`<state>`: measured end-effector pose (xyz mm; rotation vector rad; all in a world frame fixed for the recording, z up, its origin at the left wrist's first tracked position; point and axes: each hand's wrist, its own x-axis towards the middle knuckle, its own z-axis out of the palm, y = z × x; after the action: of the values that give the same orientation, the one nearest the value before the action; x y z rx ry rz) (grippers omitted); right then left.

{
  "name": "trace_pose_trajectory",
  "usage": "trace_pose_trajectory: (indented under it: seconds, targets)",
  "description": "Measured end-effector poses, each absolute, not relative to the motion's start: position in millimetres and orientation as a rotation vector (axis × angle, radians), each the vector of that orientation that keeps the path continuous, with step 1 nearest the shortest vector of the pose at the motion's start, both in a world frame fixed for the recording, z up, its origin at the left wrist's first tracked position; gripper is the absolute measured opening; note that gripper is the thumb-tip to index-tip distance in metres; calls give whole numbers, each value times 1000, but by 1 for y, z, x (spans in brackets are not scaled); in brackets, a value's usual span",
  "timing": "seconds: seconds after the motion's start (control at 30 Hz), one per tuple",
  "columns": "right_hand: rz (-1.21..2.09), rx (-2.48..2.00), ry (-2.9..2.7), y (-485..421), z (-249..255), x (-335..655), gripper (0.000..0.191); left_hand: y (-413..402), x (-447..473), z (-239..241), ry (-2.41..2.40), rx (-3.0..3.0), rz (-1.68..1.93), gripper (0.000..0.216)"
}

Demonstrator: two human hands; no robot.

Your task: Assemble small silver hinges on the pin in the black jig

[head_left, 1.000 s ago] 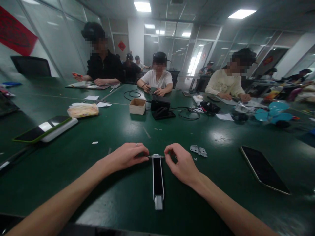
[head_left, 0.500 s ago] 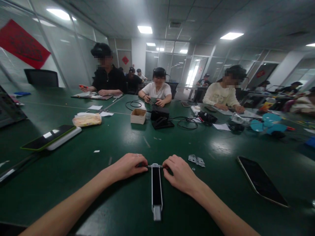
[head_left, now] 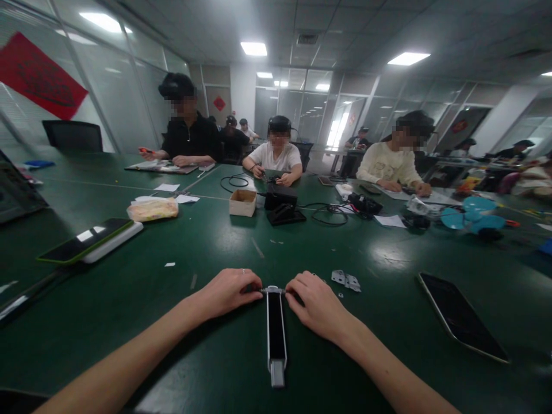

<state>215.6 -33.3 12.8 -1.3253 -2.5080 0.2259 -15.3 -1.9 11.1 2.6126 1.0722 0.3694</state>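
A narrow black bar-shaped device with a pale frame (head_left: 276, 330) lies lengthwise on the green table, a grey tab at its near end. Across its far end runs a thin metal crosspiece (head_left: 274, 290). With thumb and fingers closed, my left hand (head_left: 230, 293) pinches the crosspiece's left end. My right hand (head_left: 317, 303) pinches its right end in the same way. The fingertips hide both ends, so their shape cannot be made out. Just beyond my right hand are grey metal plates (head_left: 345, 280) with holes, and a tiny ring-like piece (head_left: 340, 295).
A phone (head_left: 463, 316) lies at right, a green-edged black device (head_left: 84, 241) on a white block at left. Farther off are a bagged item (head_left: 153, 209), a small open box (head_left: 242, 204), a black stand (head_left: 282, 207), cables and blue fan blades (head_left: 473, 215). Several people sit opposite.
Both hands keep their pinch on the crosspiece. My left hand and the device appear shifted very slightly right; the view itself has also moved a little.
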Motion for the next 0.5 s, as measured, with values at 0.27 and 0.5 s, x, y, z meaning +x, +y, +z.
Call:
trace_pose_trajectory:
  seconds: [0.27,0.5]
  targets:
    - [246,-1304,-2480,-33,12,216,15,-2,-15,9,1075,2647,413,11]
    - [217,-1304,-2492,-33,9,216,15,-4,-14,9,1072,2645,444,11]
